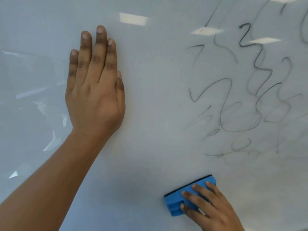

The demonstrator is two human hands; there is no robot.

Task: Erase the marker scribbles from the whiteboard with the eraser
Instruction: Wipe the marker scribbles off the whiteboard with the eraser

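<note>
Blue foam eraser (pixel 179 200) w/ dark felt strip along upper edge, pressed flat to whiteboard (pixel 158 97) low and right of centre, well below the marker scribbles (pixel 250 97). Held by right hand (pixel 211 207): fingers (pixel 193 196) draped over back of block, thumb curled round its lower side, so closed on it in a loose clamp, not a tight pinch. Left hand (pixel 95 90) laid flat on bare board far to the left, fingers together and straight, holding nothing, apparently bracing. Judged light and squashy, body likely to give a bit under pressure; felt face prob. grippy on glossy board, foam sides easy to hold, not fragile. Best taken across the long sides, approx. mid-length, w/ palm over top so pressure spreads evenly and block doesn't tip onto an edge. Scribbles upper right mostly thin dark loops, some faint and smeary toward the bottom; plenty left to wipe. Board surface shiny, ceiling lights reflected, so likely slick.
</note>
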